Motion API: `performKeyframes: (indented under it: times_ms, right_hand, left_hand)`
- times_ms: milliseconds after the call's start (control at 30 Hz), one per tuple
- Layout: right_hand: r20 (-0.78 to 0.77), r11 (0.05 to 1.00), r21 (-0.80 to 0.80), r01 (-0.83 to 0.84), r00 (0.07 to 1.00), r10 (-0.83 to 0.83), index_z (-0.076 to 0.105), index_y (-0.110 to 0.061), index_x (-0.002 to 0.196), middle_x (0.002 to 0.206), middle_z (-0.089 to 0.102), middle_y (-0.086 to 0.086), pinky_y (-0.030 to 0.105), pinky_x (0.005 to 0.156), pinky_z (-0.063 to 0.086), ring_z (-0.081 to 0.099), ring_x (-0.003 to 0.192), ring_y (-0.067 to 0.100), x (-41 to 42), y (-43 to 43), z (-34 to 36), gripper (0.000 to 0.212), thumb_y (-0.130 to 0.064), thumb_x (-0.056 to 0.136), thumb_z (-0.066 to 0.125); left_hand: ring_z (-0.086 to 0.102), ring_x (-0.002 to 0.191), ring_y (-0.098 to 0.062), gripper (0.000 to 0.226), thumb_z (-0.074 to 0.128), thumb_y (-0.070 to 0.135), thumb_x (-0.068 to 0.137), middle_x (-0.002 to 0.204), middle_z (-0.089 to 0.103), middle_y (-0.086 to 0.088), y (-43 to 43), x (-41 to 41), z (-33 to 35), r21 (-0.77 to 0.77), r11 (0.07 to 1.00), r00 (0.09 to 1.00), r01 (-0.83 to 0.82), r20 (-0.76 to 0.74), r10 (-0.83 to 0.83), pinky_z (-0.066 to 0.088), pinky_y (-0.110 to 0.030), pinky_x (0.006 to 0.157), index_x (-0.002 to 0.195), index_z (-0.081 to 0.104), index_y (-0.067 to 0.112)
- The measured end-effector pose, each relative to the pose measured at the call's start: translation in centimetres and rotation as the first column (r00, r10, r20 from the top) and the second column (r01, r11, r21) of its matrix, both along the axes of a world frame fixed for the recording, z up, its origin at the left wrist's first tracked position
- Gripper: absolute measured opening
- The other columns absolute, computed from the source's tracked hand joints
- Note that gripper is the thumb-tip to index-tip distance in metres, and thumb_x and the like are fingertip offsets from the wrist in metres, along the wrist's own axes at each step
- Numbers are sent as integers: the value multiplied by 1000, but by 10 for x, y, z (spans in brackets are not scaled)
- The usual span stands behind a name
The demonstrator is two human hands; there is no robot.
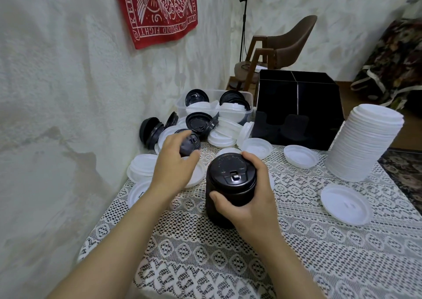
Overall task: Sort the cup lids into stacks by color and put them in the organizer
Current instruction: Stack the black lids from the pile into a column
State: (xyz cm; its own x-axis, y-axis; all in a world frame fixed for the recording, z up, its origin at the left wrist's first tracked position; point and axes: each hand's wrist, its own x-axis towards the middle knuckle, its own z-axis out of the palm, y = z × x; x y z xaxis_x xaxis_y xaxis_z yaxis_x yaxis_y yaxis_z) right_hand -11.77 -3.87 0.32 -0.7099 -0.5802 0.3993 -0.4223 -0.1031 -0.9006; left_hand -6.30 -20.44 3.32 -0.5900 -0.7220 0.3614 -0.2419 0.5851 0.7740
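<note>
Right hand curls round the black lid stack standing on the table; left hand, just far-left of it, pinches a single black lid.

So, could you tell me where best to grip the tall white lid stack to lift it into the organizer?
Around the base of the white lid stack, palms on opposite sides, coming from its near side. It is a tall column of loose nested lids, so gripping midway or at the top would likely lift only part of it.
</note>
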Motion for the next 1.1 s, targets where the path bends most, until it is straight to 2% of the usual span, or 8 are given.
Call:
performKeyframes:
  times_ms: [133, 233, 367, 633, 733, 833, 967, 1100]
  right_hand:
    - [5, 1000, -5, -7, 1000, 7, 40, -40, 127, 122, 54, -19, 12, 92, 43, 54, 116, 3, 0, 0, 0, 79, -50, 58, 77]
    - [9, 1000, -10, -16, 1000, 16, 40, -41, 126, 119, 53, -25, 9, 91, 41, 54, 116, 1, 0, 0, 0, 78, -48, 57, 77]
    - [13, 1000, -4, -20, 1000, 20, 40, -42, 126, 118, 52, -29, 6, 89, 40, 53, 115, -1, -1, 1, 0, 78, -48, 57, 77]
    - [-4, 1000, 8, -14, 1000, 14, 36, -50, 124, 119, 50, -30, 7, 89, 41, 53, 116, -1, -2, 0, 0, 79, -52, 56, 77]
    - [-3, 1000, 16, -16, 1000, 16, 36, -51, 124, 119, 50, -29, 9, 89, 42, 53, 115, 0, -1, 0, 0, 79, -53, 56, 76]
    - [-4, 1000, 11, -14, 1000, 15, 36, -50, 125, 119, 51, -28, 10, 90, 42, 53, 116, 1, -1, 0, 0, 79, -52, 57, 76]
    - [1, 1000, 1, -17, 1000, 17, 38, -49, 124, 119, 50, -28, 9, 90, 42, 53, 116, 1, -1, 0, 1, 78, -52, 56, 76]
    - [15, 1000, -3, -25, 1000, 25, 39, -46, 124, 117, 50, -30, 8, 89, 41, 53, 115, 0, 0, 0, 2, 79, -52, 56, 76]
  left_hand:
    - [27, 133, -30, 68, 65, 32, 85, 145, 32, -12, -17, -29, -16, -242, 947, 916, -212, 288, 279, 23, -37, 110, 143, 35, 12]
    - [16, 139, -30, 80, 64, 40, 85, 151, 18, -12, -19, -48, -21, -288, 926, 838, -243, 419, 350, 17, -42, 111, 146, 21, 13]
    - [13, 138, -31, 80, 62, 45, 85, 151, 13, -13, -25, -64, -25, -294, 928, 789, -229, 502, 354, 19, -47, 107, 145, 18, 16]
    - [24, 130, -35, 75, 69, 35, 79, 138, 27, -12, -39, -59, -26, -312, 926, 823, -213, 453, 342, 22, -45, 107, 141, 32, 20]
    - [22, 135, -30, 76, 66, 28, 75, 145, 31, -5, -42, -52, -22, -290, 943, 863, -165, 420, 281, 18, -45, 110, 143, 32, 22]
    - [14, 142, -23, 79, 63, 23, 74, 154, 24, 0, -46, -47, -22, -271, 956, 875, -111, 429, 223, 11, -46, 114, 145, 29, 25]
    - [11, 143, -28, 95, 71, 46, 74, 152, 17, -8, -49, -43, -28, -261, 952, 842, -162, 467, 271, 13, -45, 115, 148, 17, 20]
    - [23, 137, -30, 88, 74, 47, 73, 145, 28, -10, -48, -44, -27, -277, 940, 827, -201, 466, 314, 20, -44, 111, 140, 28, 13]
